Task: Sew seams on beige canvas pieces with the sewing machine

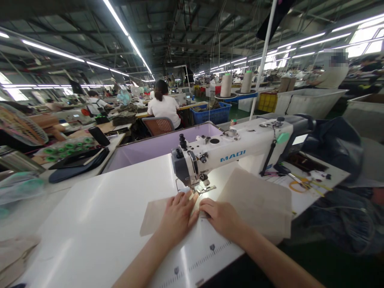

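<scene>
A beige fabric piece (pixel 255 200) lies on the white table of a sewing machine (pixel 222 154), with a smaller beige part (pixel 153 216) showing left of the needle area. My left hand (pixel 180 214) rests flat on the cloth, fingers stretched toward the presser foot (pixel 199 188). Just in front of the foot, my right hand (pixel 220 216) has its fingers curled and pinched on the fabric edge. Both hands sit close together under the machine's lamp. The needle tip is hard to make out behind my left fingertips.
Yellow-handled scissors (pixel 298 184) lie right of the machine. Thread cones (pixel 226 85) stand behind it. At left are green-ended spools (pixel 69 148) and a dark pouch (pixel 78 165). A lilac bin (pixel 162 142) borders the table's back. A person in white (pixel 163 106) sits ahead.
</scene>
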Demonstrator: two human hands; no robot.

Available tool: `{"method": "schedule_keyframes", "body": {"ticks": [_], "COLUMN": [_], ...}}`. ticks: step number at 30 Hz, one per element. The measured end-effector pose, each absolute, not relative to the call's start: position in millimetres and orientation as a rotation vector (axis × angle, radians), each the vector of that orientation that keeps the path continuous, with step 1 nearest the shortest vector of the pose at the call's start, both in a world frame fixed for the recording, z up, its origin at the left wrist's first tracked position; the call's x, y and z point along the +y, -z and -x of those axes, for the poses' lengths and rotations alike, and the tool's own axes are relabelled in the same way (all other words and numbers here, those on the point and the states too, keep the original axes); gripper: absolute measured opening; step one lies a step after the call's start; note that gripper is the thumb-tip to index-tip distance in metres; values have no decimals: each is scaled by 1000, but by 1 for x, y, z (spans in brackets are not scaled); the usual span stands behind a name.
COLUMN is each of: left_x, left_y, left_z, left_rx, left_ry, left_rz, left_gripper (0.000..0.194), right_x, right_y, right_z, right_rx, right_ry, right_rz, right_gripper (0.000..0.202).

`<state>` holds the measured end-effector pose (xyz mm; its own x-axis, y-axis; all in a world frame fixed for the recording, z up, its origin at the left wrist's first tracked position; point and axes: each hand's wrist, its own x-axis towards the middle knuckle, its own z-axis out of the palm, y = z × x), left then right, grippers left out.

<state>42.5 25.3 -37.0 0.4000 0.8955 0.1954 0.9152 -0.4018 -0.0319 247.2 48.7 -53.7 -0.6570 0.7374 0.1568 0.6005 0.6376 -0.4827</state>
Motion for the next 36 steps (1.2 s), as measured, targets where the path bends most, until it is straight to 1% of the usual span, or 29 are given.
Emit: {"method": "schedule_keyframes", "body": {"ticks": [5, 13, 20, 25, 36], "left_x": [14, -6, 3, 14, 46], "left_y": [39, 40, 31, 27, 18], "left_z": [-45, -44, -41, -37, -25], "left_rx": [-1554, -1382, -1389, -1415, -1477], "left_ry": [257, 304, 302, 286, 344], "left_rz": [2536, 2716, 2725, 2729, 2740], "left_gripper": [42, 40, 37, 33, 30], "right_x": [46, 38, 47, 56, 71], "right_y": [54, 57, 56, 48, 38], "right_z": [-251, -258, -254, -248, -238], "right_rx": [-2550, -2555, -2571, -2584, -2582], "right_ry": [-553, -557, -530, -528, -493], "right_rz": [1068, 1023, 1036, 1062, 1084], "right_gripper": [23, 32, 28, 29, 30]}}
